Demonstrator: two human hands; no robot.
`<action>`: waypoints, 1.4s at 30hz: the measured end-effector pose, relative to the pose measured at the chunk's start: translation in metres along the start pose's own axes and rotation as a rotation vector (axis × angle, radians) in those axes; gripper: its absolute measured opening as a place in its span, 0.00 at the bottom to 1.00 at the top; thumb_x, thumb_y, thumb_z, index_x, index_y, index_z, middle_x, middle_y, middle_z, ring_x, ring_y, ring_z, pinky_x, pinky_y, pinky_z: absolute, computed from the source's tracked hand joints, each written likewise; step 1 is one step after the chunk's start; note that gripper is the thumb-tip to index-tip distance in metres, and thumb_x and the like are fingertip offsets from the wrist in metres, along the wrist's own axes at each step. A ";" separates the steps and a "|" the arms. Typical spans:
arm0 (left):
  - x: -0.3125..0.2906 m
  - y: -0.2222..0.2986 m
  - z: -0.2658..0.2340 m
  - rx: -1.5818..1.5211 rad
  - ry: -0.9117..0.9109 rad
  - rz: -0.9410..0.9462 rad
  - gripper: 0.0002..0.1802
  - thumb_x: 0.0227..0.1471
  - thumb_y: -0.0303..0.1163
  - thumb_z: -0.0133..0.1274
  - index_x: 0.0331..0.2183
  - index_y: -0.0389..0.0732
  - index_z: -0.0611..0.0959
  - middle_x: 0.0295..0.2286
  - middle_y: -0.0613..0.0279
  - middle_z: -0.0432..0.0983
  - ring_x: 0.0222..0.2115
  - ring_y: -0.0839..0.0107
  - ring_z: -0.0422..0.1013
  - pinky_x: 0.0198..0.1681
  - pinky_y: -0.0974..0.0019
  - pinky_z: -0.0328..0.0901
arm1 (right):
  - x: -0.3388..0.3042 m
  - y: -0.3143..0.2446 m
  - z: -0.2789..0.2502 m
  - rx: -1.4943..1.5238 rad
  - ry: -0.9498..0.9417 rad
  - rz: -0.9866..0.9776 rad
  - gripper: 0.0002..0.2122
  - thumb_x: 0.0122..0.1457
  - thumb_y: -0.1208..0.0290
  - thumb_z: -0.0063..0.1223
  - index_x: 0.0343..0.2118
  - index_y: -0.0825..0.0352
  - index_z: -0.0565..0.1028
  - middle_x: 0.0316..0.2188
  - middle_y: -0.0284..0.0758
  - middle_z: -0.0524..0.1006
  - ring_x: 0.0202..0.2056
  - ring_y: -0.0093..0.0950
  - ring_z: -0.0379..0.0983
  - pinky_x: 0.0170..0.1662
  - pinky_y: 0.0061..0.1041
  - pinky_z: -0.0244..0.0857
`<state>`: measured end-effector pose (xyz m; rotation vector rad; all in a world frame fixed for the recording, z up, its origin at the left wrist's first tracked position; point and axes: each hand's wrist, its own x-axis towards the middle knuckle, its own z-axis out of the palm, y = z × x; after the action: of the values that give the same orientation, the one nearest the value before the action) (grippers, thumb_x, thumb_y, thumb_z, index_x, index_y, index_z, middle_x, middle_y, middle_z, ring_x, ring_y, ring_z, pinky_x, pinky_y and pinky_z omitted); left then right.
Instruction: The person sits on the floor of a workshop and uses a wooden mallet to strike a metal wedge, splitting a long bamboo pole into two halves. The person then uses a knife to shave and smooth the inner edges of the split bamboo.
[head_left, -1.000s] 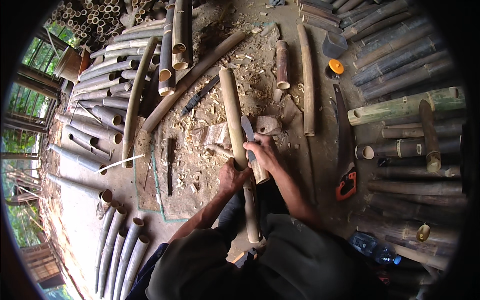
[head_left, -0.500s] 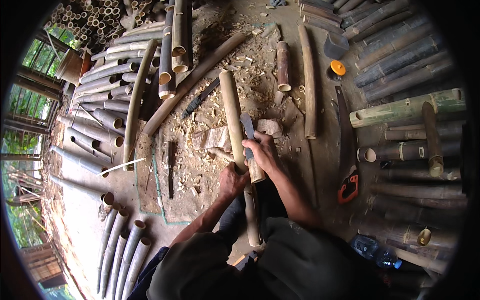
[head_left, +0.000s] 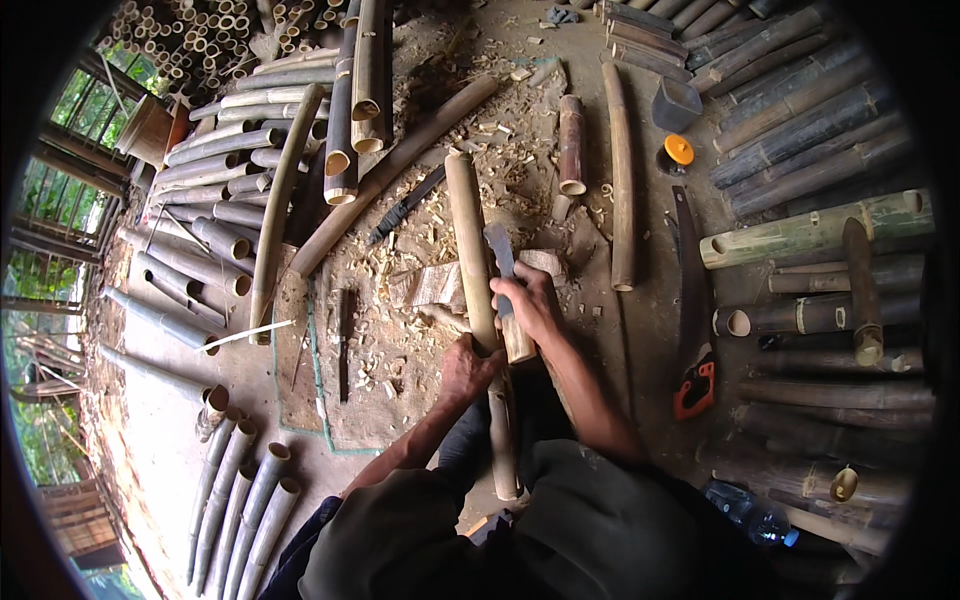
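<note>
The left hand (head_left: 470, 368) is closed around the bamboo pole (head_left: 468, 230), which extends forward from the body at center and crosses in front of the wooden block (head_left: 425, 285). The right hand (head_left: 530, 298) grips the knife (head_left: 499, 246) by its handle. The blade points forward, just beside the pole's right side; contact between blade and pole cannot be determined. Wood shavings (head_left: 375, 372) cover the mat (head_left: 370, 425). A handsaw (head_left: 688, 270) lies on the floor, to the right.
</note>
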<state>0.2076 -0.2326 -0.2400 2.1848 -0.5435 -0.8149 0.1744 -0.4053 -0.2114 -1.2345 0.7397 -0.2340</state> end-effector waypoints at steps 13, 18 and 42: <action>0.000 0.006 -0.010 -0.036 -0.068 -0.013 0.32 0.42 0.51 0.71 0.32 0.29 0.81 0.26 0.42 0.81 0.30 0.49 0.80 0.35 0.51 0.72 | 0.058 0.008 0.003 0.061 0.040 0.099 0.36 0.51 0.60 0.63 0.58 0.70 0.58 0.43 0.44 0.71 0.37 0.32 0.75 0.25 0.38 0.77; -0.003 -0.004 -0.006 -0.002 -0.089 -0.036 0.33 0.43 0.53 0.70 0.33 0.30 0.80 0.27 0.42 0.81 0.31 0.48 0.80 0.37 0.50 0.72 | 0.078 -0.051 0.002 -0.020 -0.063 0.003 0.19 0.53 0.66 0.59 0.44 0.72 0.71 0.31 0.40 0.75 0.26 0.28 0.76 0.19 0.33 0.74; 0.013 -0.025 -0.025 -0.718 -0.498 -0.038 0.30 0.48 0.38 0.70 0.49 0.30 0.82 0.41 0.54 0.83 0.42 0.68 0.76 0.51 0.63 0.68 | -0.120 -0.022 -0.017 -0.287 -0.055 -0.031 0.12 0.63 0.65 0.59 0.40 0.70 0.76 0.23 0.34 0.75 0.21 0.23 0.72 0.28 0.26 0.71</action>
<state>0.2375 -0.2122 -0.2508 1.3389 -0.3610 -1.3430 0.0782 -0.3611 -0.1477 -1.5195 0.7236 -0.1214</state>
